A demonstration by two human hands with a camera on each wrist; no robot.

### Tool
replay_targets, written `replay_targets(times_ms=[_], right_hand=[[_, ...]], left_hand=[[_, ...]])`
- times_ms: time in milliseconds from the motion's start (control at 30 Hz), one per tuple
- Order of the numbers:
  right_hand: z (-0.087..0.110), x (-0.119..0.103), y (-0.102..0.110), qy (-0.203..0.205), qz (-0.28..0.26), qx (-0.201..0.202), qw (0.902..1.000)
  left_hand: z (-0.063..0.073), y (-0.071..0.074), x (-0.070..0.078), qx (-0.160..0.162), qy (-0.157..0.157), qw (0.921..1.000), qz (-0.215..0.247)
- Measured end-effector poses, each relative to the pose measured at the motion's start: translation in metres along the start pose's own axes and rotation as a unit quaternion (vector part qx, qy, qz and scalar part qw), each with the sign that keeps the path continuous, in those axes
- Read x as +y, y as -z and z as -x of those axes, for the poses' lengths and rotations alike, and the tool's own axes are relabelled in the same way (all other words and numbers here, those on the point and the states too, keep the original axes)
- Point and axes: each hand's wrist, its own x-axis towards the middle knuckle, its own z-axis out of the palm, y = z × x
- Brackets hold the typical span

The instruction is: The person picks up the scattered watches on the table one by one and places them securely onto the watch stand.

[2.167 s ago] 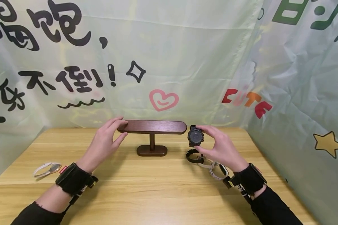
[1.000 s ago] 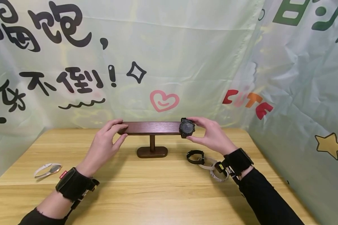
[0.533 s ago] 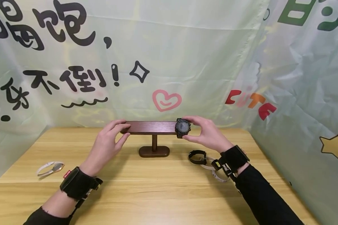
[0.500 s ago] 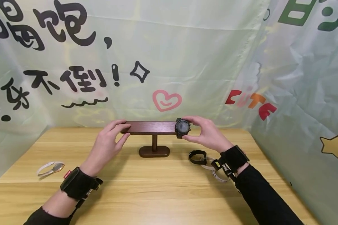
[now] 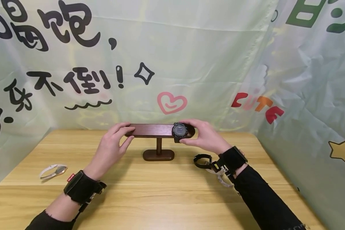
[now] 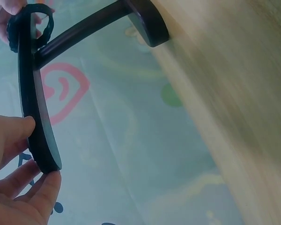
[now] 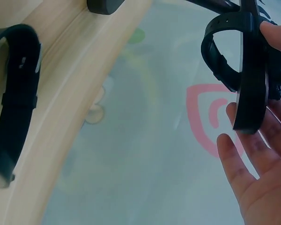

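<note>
A dark wooden watch stand (image 5: 152, 129) stands at the back of the table, a horizontal bar on a post and base. My left hand (image 5: 110, 147) holds the bar's left end between thumb and fingers. Near the right end, my right hand (image 5: 205, 136) pinches a black digital watch (image 5: 179, 130) at its edge, dial facing me. In the right wrist view, the watch's closed strap (image 7: 210, 49) loops around the bar (image 7: 249, 105) and hangs loosely below it. The left wrist view shows my left thumb and fingertips on the bar end (image 6: 47, 154).
A black-strapped watch (image 5: 202, 161) and light-strapped watches (image 5: 225, 181) lie on the table under my right wrist, which partly hides them. A white-strapped watch (image 5: 53, 171) lies at the left. Printed cloth (image 5: 212, 64) hangs behind the table (image 5: 161, 195).
My right hand has brought the black watch from beside the stand onto the bar's right end, then slid it leftward along the bar. My left hand keeps its hold; the view shifts slightly.
</note>
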Motion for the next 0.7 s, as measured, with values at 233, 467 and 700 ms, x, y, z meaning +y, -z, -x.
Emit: replay_targets(times_ms=[233, 467, 700], right_hand=[[-0.009, -0.005, -0.006, 0.027, -0.003, -0.001, 0.9996], [-0.015, -0.010, -0.010, 0.033, 0.003, -0.004, 0.9994], [-0.021, -0.014, -0.015, 0.042, 0.000, -0.008, 0.9991]], left_hand=[[0.001, -0.001, -0.001, 0.001, -0.003, 1.0000, 0.000], [0.001, -0.002, -0.001, 0.003, -0.004, 1.0000, 0.003], [0.001, -0.002, -0.001, 0.005, -0.008, 1.0000, 0.002]])
